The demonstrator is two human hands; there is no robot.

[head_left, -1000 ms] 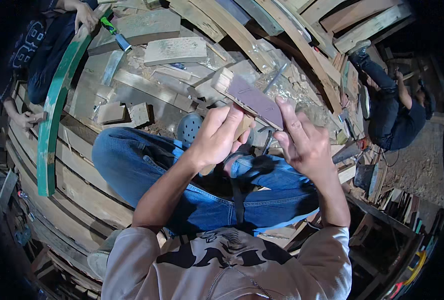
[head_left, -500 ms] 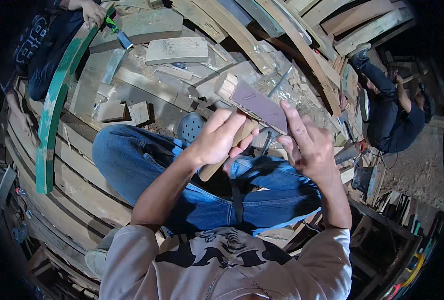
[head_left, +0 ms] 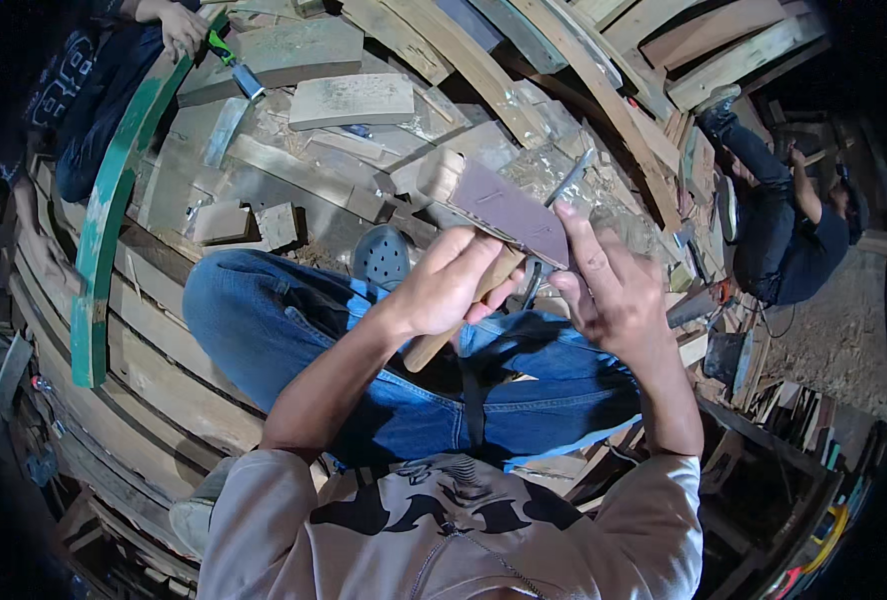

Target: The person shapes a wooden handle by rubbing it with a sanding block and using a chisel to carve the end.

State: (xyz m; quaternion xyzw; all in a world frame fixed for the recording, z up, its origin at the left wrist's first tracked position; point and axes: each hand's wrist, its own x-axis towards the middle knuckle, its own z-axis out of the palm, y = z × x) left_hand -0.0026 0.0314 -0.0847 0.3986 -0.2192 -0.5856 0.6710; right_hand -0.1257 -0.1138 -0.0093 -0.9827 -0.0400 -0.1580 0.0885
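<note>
My left hand [head_left: 449,280] is closed around the handle [head_left: 434,347] of a pale wooden piece shaped like a mallet. Its blocky head [head_left: 441,177] shows at the upper left end. Across the head lies a strip of purple-brown sandpaper [head_left: 512,205], which hides most of that wood. At the strip's right end, my right hand [head_left: 619,295] has it between index finger and thumb. Both hands are above my lap, over my jeans [head_left: 404,410]. What lies beneath the sandpaper is hidden.
Wood offcuts [head_left: 352,102] and sawdust cover the floor ahead. A long green-painted board [head_left: 94,300] stands at the left beside a person's hand [head_left: 182,30] and a green-handled tool [head_left: 232,65]. Another person [head_left: 794,220] sits at the right. Long planks [head_left: 604,100] lie at the back.
The mallet-shaped piece and its sandpaper have shifted and turned slightly in my hands. My right hand has slid a little down along the strip. At the left, the other person's hands have moved slightly.
</note>
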